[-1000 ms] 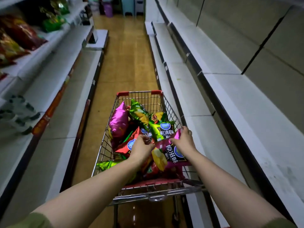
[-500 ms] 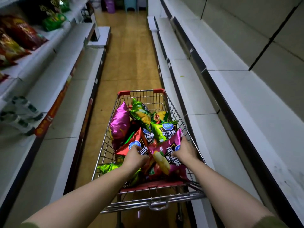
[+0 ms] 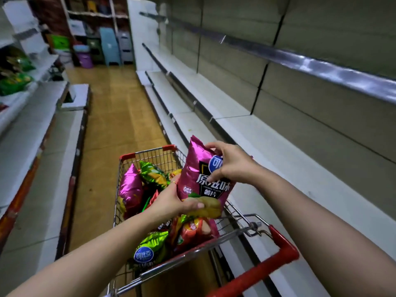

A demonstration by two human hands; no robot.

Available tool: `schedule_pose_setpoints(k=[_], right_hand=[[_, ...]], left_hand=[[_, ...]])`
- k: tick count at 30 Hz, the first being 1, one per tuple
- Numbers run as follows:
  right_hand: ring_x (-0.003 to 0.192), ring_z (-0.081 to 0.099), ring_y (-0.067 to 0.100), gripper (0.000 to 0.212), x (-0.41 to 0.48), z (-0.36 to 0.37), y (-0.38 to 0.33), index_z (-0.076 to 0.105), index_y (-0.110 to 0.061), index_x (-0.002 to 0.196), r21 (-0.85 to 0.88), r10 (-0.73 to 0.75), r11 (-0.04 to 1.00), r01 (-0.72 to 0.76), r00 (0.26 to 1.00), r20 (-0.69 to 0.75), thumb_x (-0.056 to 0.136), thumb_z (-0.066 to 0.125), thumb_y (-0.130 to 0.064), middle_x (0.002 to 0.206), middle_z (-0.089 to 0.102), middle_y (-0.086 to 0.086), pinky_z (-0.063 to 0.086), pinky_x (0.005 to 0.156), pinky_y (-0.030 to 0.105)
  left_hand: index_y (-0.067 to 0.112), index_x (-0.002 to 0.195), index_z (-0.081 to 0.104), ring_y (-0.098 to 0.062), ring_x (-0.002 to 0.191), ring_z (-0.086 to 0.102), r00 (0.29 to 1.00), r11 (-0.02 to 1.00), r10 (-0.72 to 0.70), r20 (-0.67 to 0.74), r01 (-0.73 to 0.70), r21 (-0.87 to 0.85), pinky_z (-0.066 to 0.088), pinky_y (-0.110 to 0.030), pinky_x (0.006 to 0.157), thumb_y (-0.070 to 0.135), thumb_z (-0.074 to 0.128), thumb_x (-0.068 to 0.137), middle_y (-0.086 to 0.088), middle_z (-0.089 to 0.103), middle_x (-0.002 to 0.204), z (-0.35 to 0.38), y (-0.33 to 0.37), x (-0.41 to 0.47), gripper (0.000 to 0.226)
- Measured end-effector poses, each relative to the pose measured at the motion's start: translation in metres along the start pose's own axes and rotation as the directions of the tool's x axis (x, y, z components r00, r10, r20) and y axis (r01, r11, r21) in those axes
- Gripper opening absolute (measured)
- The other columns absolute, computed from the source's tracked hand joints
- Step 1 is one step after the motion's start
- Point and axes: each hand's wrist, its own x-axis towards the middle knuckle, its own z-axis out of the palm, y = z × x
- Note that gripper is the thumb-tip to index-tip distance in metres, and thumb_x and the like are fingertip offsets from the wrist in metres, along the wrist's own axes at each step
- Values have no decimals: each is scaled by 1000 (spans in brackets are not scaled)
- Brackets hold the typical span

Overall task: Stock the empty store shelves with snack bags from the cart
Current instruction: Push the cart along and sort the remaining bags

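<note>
While held upright just above the cart (image 3: pixel 147 152), kept label-out, likely ready for standing on the bare right-hand shelf (image 3: pixel 300 146). Pink snack bag (image 3: pixel 197 168) clasped at the bottom edge by the curled left hand (image 3: pixel 171 203), pinched near the top by the right hand (image 3: pixel 234 166). Other bags (image 3: pixel 130 187) piled below.

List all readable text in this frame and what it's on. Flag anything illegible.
"原滋味": front of the pink bag, held by left hand and right hand.
"薯片": same bag, just below.
"可": its blue logo, rest hidden by the right hand.
"可比克": blue logo on the green bag in the cart.
Unreadable: fine line under "原滋味", small white badge low on the pink bag, print under the green bag's logo, orange shelf strip.
</note>
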Motion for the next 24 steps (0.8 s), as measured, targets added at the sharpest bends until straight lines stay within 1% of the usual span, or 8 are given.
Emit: schedule_pose_setpoints(k=[3, 6, 8, 11, 14, 16, 19, 24], right_hand=[[131, 40, 17, 83, -20, -12, -5, 41, -22, 139, -213, -114, 974, 78, 981, -160, 67, 82, -31, 138, 47, 0, 29, 110, 36], [140, 17, 18, 89, -42, -22, -1, 28, -20, 145, -288, -150, 957, 32, 905, -398, 73, 73, -46, 149, 30, 2, 10, 114, 34], [140, 17, 19, 92, -61, -31, 1, 22, -18, 147, -134, -52, 991, -24, 844, -534, 75, 71, -48, 151, 25, 3, 14, 113, 33], [139, 27, 18, 102, -93, -44, 6, 8, -22, 149, 255, 134, 967, 1, 850, -509, 74, 74, -43, 154, 20, 3, 28, 112, 37], [93, 64, -3, 79, -129, -60, 9, 23, -23, 141, 544, 153, 824, 159, 862, -483, 80, 72, -17, 123, 57, -1, 53, 74, 16], [88, 65, -4, 70, -155, -77, 17, 34, -21, 134, 517, 131, 821, 242, 803, -582, 78, 75, -15, 112, 63, -7, 53, 76, 16], [100, 65, 8, 79, -210, -113, 28, 42, -29, 128, 440, 152, 861, 254, 698, -700, 61, 81, -43, 111, 67, -10, 52, 90, 35], [101, 66, 13, 69, -330, -170, 38, 50, -23, 124, 338, 157, 904, 260, 534, -831, 66, 80, -44, 111, 69, -6, 52, 89, 38]], left_hand=[[22, 119, 48, -7, 89, 65, 995, 991, 39, -96, -51, -120, 54, -20, 73, 34, 89, 51, 8, 67, 100, 6, 15, -13, 81], [23, 110, 52, -12, 86, 67, 989, 969, 61, -138, -92, -231, 55, -24, 71, 32, 89, 51, 4, 69, 96, 9, 37, -23, 70], [26, 101, 54, -9, 80, 67, 985, 955, 109, -132, -141, -262, 53, -18, 64, 21, 89, 58, 3, 69, 93, 13, 57, -30, 55], [24, 99, 57, -14, 82, 70, 978, 920, 183, -99, -206, -333, 54, -23, 67, 24, 85, 55, -2, 71, 95, 28, 94, -42, 53], [16, 106, 58, -14, 78, 71, 967, 888, 253, -34, -246, -389, 54, -21, 62, 23, 86, 54, -6, 72, 97, 55, 133, -57, 59], [13, 109, 58, -13, 75, 72, 951, 868, 308, 9, -277, -411, 54, -20, 59, 21, 90, 50, -7, 73, 95, 80, 158, -67, 67], [9, 113, 59, -16, 79, 72, 918, 844, 384, 96, -307, -439, 55, -22, 61, 26, 83, 50, -5, 74, 93, 124, 196, -87, 70], [15, 117, 58, -23, 90, 71, 806, 826, 499, 318, -333, -454, 58, -29, 73, 42, 82, 46, -5, 73, 101, 205, 261, -137, 80]])
